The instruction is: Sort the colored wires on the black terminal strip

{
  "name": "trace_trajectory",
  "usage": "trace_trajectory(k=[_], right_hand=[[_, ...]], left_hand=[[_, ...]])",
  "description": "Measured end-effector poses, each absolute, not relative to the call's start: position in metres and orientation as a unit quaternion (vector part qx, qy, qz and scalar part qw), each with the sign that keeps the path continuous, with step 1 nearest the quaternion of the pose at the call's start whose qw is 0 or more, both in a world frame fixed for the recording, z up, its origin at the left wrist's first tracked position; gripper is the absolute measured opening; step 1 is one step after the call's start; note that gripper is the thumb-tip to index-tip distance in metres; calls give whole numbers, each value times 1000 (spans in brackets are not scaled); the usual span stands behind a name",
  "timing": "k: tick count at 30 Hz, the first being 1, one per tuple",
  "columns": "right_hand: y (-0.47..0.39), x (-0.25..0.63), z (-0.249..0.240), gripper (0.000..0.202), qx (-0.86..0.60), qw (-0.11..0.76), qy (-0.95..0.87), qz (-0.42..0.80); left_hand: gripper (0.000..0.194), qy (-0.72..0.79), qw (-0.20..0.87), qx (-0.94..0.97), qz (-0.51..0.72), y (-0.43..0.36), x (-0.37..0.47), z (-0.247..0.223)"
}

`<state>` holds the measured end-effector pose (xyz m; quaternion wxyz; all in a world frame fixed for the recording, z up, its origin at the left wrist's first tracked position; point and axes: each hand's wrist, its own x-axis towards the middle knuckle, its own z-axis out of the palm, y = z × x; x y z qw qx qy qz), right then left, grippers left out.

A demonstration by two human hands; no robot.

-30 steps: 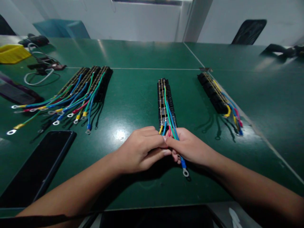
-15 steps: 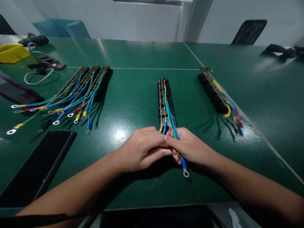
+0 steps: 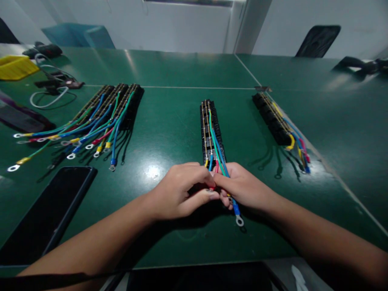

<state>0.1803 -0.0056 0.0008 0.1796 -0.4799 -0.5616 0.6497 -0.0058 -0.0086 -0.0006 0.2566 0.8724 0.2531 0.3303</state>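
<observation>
1. Pinching with thumb and forefinger nearly together, the left hand sits at the near end of the middle black strip; a bit of red wire shows between those fingertips.
2. The right hand is at the same end of the middle black strip, on its right side, fingers curled closed around the long blue wire and the green wire; its thumb lies against the left hand's fingers.
3. The middle black strip lies on the green table, pointing away from the person, with thin brass-coloured rods along its top.
4. A short yellow wire and a short blue wire leave its near end and pass behind the left hand; how their ends lie cannot be told.
5. Nearer the person than the strip, a metal ring with a blue sleeve sticks out below the right hand.
6. Left of the middle strip, well apart, lie three wired strips side by side; a phone lies left of it and nearer the person.
7. Right of it, also apart, lies another wired strip, set at a slant.
</observation>
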Motion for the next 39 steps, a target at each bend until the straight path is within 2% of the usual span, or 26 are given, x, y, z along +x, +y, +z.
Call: trace_trajectory(k=[18,27,34,39], right_hand=[[-5,179,5,28,-495,164,-559,645],[-6,179,5,26,-483,182,-529,674],[-6,181,2,29,-463,204,-500,703],[-5,181,0,30,-468,213,-497,699]], left_hand=[[14,265,272,869,316,-8,-5,1],[14,245,307,857,335,-8,-5,2],[12,276,354,842,299,-8,-6,4],[28,298,352,849,257,-6,-6,3]])
